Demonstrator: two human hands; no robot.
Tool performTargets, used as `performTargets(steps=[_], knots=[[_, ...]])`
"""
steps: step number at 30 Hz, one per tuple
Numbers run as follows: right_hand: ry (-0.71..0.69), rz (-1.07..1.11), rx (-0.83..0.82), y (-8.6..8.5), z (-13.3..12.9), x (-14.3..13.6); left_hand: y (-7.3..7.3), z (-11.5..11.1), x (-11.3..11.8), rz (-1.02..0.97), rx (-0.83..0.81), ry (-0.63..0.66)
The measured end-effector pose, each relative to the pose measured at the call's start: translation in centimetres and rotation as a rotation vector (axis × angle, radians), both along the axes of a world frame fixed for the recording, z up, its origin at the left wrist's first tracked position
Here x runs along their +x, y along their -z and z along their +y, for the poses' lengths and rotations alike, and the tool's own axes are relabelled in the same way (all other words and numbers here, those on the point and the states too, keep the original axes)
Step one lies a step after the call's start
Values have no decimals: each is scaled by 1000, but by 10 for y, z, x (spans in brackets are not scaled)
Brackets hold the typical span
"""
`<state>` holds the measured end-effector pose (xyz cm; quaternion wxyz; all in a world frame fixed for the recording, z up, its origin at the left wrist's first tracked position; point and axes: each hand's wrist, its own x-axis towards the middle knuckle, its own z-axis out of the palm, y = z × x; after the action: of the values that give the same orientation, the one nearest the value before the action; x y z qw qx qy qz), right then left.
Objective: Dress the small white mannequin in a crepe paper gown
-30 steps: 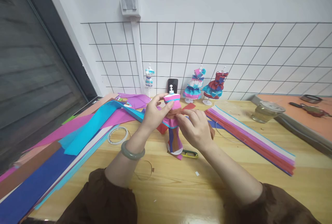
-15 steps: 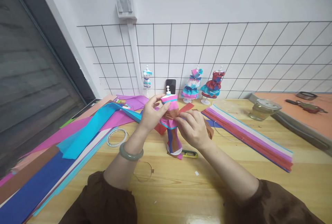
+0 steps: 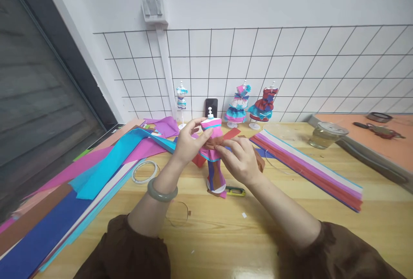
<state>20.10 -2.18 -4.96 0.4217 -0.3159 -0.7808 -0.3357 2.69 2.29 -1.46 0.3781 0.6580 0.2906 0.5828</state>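
Observation:
A small dress-form mannequin (image 3: 211, 126) stands upright in the middle of the table, dressed in pink paper with blue trim. Around its waist runs a brown paper band (image 3: 211, 142). My left hand (image 3: 189, 142) is closed on the mannequin's left side, thumb across the bodice front. At the waist's right side, the fingertips of my right hand (image 3: 240, 158) pinch the brown band. Below the pink flared hem (image 3: 210, 155), brown and blue paper shows above the white round base (image 3: 217, 188). A green-yellow cutter (image 3: 235, 191) lies beside the base.
Coloured paper strips (image 3: 41, 227) spread along the left; a pleated stack (image 3: 309, 169) lies right. A tape roll (image 3: 144, 172) is near my left wrist. Dressed mannequins (image 3: 237, 109), a phone (image 3: 211, 107) and a smaller mannequin (image 3: 181, 98) stand by the wall. A glass jar (image 3: 327, 136) stands right.
The view has shifted slightly. Both hands stay at the mannequin, with my right fingertips slightly farther left along the brown band.

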Motion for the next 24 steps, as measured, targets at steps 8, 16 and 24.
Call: performTargets(steps=[8, 16, 24], knots=[[-35, -29, -1, -1, 1, 0, -1, -1, -1, 4, -7, 43], [-34, -47, -8, -1, 0, 1, -3, -2, 0, -29, -14, 89], [-73, -47, 17, -1, 1, 0, -6, -3, -5, -93, -61, 87]])
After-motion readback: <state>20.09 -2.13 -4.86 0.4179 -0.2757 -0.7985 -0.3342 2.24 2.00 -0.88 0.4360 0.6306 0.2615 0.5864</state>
